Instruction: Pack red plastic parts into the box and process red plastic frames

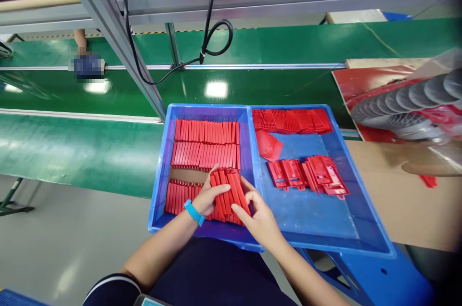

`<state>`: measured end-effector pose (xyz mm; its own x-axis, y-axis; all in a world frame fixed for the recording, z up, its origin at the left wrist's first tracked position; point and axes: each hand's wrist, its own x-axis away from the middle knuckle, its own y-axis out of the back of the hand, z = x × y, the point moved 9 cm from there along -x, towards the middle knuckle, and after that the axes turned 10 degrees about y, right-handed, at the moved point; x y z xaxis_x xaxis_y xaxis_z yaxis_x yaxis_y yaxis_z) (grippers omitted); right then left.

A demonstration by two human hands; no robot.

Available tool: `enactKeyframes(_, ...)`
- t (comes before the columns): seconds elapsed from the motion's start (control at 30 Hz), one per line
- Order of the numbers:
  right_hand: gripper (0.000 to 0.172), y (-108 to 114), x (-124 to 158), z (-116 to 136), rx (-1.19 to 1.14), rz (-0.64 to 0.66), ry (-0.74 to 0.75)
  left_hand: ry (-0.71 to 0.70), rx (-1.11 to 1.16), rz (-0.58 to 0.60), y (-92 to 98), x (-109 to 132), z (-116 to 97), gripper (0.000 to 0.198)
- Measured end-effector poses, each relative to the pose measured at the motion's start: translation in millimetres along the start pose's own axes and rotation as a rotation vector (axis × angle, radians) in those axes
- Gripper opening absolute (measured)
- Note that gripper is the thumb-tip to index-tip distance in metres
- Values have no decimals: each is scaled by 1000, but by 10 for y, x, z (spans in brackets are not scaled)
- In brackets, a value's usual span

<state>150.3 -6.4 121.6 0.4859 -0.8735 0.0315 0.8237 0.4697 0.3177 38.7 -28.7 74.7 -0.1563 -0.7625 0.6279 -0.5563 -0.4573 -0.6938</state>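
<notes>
the left hand [205,196], with a blue wristband [194,212] on its wrist, and the right hand [258,215] close from either side on a loose bunch of red plastic strips [227,195]. the fingers of both hands are curled around the bunch and grasp it, without a hard clench, and the left thumb lies along its top edge. the bunch sits low in the left compartment of a blue plastic tray [153,200], angled across the tidy rows. a light, even squeeze from both sides suits these strips, since it keeps them together without shoving the neighbouring row [180,197], which stands just beside the left hand. two more packed rows [205,145] lie farther up this compartment, with a bare strip of tray floor showing below them. across the divider, the right compartment holds flat red moulded parts [306,173], a single loose piece [269,145], and a band of red fan-shaped pieces [290,121] along its far wall. to the right, a clear plastic bag [407,99] of grey ribbed parts lies on a brown cardboard sheet [390,190]. beyond the tray run a green conveyor belt [79,152], an aluminium frame beam [108,31] and a looped black cable [212,41]. at the far side of the belt, a co-worker's forearm [81,39] ends in a blurred patch.
</notes>
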Motion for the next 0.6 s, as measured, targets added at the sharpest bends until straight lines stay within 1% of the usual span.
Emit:
enactKeyframes(0.1,31,50,-35,-71,-134,-25,-35,-32,-56,-18,-27,65,-63,87)
enactKeyframes(0.2,29,69,-4,-195,-277,-44,-151,-32,-69,-27,-34,90,-79,86)
enactKeyframes(0.27,31,78,13,-235,-314,-72,-192,-32,-81,-30,-55,99,-82,87)
enactKeyframes(0.3,35,79,8,-227,-307,-83,-185,-35,-94,-33,-70,104,-84,88)
enactKeyframes(0.43,59,46,-41,-159,-186,-84,-131,-58,-150,-55,-116,126,-99,90)
enactKeyframes(0.5,59,16,-55,-164,-152,-74,-151,-69,-157,-62,-112,129,-104,91)
enactKeyframes(0.6,51,-25,-76,-178,-116,-48,-165,-77,-149,-98,-45,116,-92,92)
